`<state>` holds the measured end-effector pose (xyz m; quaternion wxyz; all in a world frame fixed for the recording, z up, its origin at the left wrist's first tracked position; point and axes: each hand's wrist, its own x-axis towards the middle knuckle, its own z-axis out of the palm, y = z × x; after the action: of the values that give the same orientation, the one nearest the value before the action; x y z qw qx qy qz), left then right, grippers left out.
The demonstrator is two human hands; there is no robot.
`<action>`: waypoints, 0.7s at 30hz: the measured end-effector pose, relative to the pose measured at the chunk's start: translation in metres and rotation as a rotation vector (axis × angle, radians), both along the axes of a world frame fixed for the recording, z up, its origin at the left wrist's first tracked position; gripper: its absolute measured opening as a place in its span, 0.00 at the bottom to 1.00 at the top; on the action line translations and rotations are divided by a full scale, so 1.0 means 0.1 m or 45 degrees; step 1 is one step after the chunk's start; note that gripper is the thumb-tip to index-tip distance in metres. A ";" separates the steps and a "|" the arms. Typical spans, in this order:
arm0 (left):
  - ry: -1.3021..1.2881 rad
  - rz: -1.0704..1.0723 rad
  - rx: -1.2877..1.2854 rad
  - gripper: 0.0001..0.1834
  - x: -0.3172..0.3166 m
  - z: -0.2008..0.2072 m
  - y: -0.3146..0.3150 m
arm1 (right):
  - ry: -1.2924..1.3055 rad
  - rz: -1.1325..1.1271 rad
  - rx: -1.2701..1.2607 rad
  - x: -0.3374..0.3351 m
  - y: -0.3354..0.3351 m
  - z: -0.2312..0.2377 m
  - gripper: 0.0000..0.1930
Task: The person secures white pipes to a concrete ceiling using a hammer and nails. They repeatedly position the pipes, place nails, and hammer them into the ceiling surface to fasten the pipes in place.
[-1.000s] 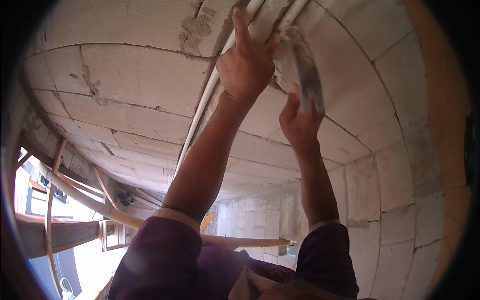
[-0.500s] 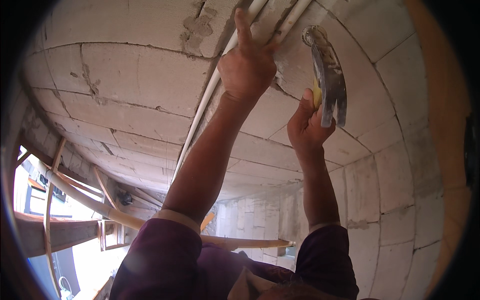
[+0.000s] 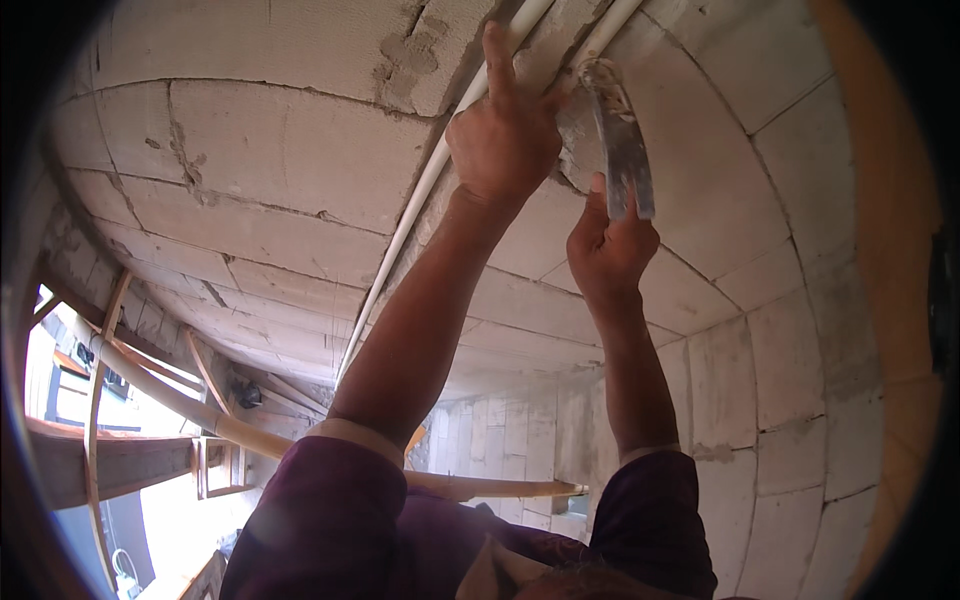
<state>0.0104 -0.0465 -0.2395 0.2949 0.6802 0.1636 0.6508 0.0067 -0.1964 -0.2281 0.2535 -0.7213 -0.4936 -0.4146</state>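
Note:
My left hand (image 3: pixel 505 145) is up against the block wall, back toward me. Its index finger lies stretched along a white pipe (image 3: pixel 420 195) set in a groove; the other fingers are curled, and whatever they hold is hidden behind the hand. In my right hand (image 3: pixel 612 250) is a claw hammer (image 3: pixel 622 140), gripped by its handle. The hammer's worn, dusty striking end is just right of my left thumb, close to a second pale pipe (image 3: pixel 612 25). Its forked claw points down toward my right hand and hides most of the handle.
Pale block wall (image 3: pixel 270 150) with mortar joints curves around the work. A long tan pole (image 3: pixel 240 432) crosses below my arms. At the lower left, wooden framing (image 3: pixel 95 440) stands around a bright opening.
The hammer has swung left and slightly up, bringing its striking end closer to my left hand. My left hand stays at the pipe; the view has shifted slightly.

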 end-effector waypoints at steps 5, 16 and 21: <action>0.003 0.006 0.035 0.50 -0.07 -0.01 -0.02 | 0.007 -0.104 -0.028 0.07 0.04 -0.06 0.24; 0.025 -0.018 0.010 0.49 -0.05 0.00 0.02 | -0.108 -0.061 0.030 0.03 0.09 -0.04 0.21; 0.006 -0.035 0.013 0.48 -0.04 0.01 0.01 | -0.132 -0.021 0.051 0.08 0.06 -0.07 0.21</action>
<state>0.0063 -0.0460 -0.2386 0.2999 0.6853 0.1516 0.6461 0.0144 -0.1899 -0.2351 0.2386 -0.6976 -0.4917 -0.4632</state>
